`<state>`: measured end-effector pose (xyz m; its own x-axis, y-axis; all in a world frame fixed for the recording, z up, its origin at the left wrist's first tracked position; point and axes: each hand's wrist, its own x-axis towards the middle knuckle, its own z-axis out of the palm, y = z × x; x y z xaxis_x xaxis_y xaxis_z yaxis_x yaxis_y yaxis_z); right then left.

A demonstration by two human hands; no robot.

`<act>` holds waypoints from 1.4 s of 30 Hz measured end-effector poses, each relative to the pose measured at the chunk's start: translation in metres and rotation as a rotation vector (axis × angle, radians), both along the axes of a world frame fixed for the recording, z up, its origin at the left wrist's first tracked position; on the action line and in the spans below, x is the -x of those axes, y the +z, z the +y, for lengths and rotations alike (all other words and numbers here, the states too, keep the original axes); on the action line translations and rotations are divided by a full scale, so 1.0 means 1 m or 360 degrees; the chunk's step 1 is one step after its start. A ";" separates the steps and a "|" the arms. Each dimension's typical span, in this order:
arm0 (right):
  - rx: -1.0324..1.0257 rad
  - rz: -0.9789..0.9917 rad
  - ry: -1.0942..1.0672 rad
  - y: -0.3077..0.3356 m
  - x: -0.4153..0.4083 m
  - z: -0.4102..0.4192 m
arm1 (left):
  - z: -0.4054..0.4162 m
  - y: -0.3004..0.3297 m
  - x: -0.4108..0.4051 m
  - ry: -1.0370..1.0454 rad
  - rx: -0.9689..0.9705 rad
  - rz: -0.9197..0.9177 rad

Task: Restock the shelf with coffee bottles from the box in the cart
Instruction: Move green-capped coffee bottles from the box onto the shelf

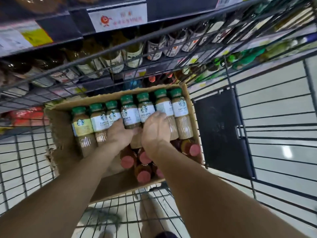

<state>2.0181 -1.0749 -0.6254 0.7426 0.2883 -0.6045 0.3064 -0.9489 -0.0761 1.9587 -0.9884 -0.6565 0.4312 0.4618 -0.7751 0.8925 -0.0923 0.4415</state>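
Hands: both of yours reach down into the box (58,121) in the cart (274,117), side by side and almost touching.
Left hand (120,133): your fingers curl around the lower body of one green-capped bottle (129,114) in the middle of the row; it is grasping that bottle.
Right hand (154,133): palm down over the next bottles to the right, fingertips on their labels; you cannot tell from this view whether it has closed on one.
Coffee bottles: a row of seven with green caps lies on its side across the far part of the box, caps pointing toward the shelf (120,40), white labels up.
Leftmost bottle (82,124): its label is yellowish, unlike the white ones beside it.
Pink-capped bottles (143,174): standing upright in the near part of the box, below your wrists, under and in front of the lying row.
Box: open cardboard, sitting on the wire floor of the cart, its near left edge torn.
Cart: black wire sides all round; a black flap (223,134) stands just right of the box.
Shelf: beyond the cart's far side, rows of bottles with a price tag (118,16) on the rail above.
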 end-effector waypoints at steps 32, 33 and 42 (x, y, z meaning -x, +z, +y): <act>-0.1565 0.0067 -0.0455 0.211 0.164 0.102 | 0.145 0.260 0.194 0.0261 -0.0654 -0.0956; -0.1630 0.0058 -0.0415 0.228 0.172 0.112 | 0.154 0.276 0.205 0.0270 -0.0702 -0.1008; -0.2032 -0.0106 -0.0070 0.373 0.227 0.181 | 0.218 0.412 0.276 0.0360 -0.1081 -0.1479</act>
